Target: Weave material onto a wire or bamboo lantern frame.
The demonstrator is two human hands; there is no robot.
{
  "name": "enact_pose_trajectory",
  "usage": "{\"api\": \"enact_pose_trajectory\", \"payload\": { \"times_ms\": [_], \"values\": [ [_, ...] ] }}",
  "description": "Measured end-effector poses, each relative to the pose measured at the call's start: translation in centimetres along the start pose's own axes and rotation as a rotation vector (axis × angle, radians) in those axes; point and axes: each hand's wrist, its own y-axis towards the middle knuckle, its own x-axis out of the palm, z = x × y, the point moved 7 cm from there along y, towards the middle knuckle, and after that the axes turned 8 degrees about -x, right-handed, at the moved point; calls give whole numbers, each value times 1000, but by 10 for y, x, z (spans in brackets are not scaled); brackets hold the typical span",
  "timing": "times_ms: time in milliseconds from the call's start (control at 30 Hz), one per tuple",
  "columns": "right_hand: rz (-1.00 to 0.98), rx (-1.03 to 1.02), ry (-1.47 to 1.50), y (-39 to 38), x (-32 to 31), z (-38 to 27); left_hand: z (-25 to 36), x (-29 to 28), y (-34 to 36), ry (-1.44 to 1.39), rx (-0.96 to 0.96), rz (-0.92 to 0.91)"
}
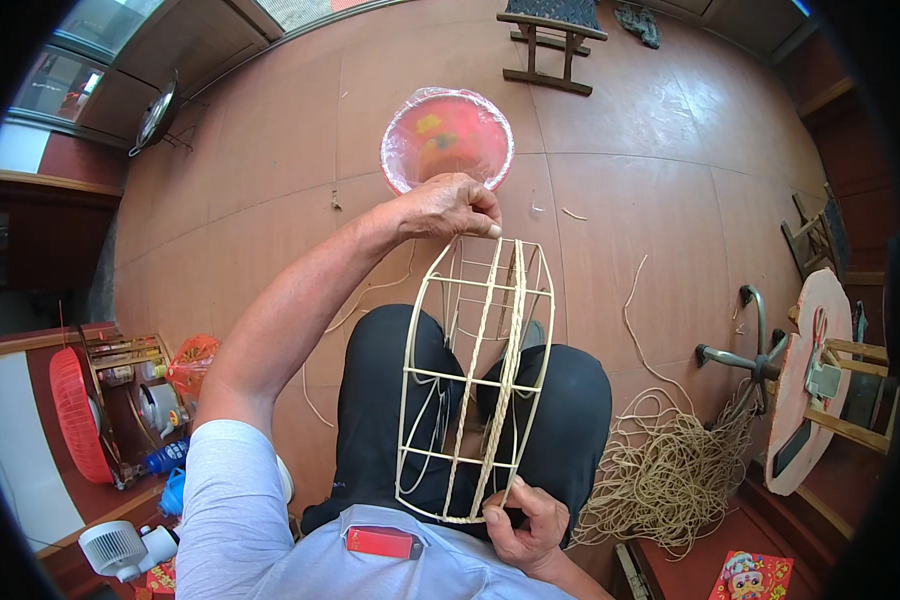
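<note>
A long cream-coloured wire frame (pixel 511 345) stretches across my knees, with open sides and thin crossbars. Twisted strands of pale cord run along its length, over the crossbars. At its far end my left hand (pixel 457 207) is closed, thumb and finger pinching at the rim. Whether cord is also in that pinch I cannot make out. My right hand (pixel 530 527) grips the near right corner between thumb and fingers, close to my lap. Loose pale cord (pixel 625 300) trails over the floor to the right of my legs.
Beyond my left hand stands a red bin (pixel 448 140) with a clear plastic liner. A big heap of cord (pixel 670 470) lies at right, near a metal-legged chair base (pixel 760 340). A wooden stool (pixel 550 50) is far off; a white fan (pixel 115 550) sits lower left.
</note>
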Motion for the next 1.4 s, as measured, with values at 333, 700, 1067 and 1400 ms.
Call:
{"api": "enact_pose_trajectory", "payload": {
  "times_ms": [333,700,1067,1400],
  "values": [
    [-5,10,14,4,1,0,-19,7,12,-33,-11,-27],
    [42,-19,-52,-3,-1,0,-17,9,4,-118,-77,-186],
    [131,46,19,10,-17,1,117,-94,-104,68,168,134],
    [297,162,416,52,-42,-4,197,-61,-238,625,461,710]
  ]
}}
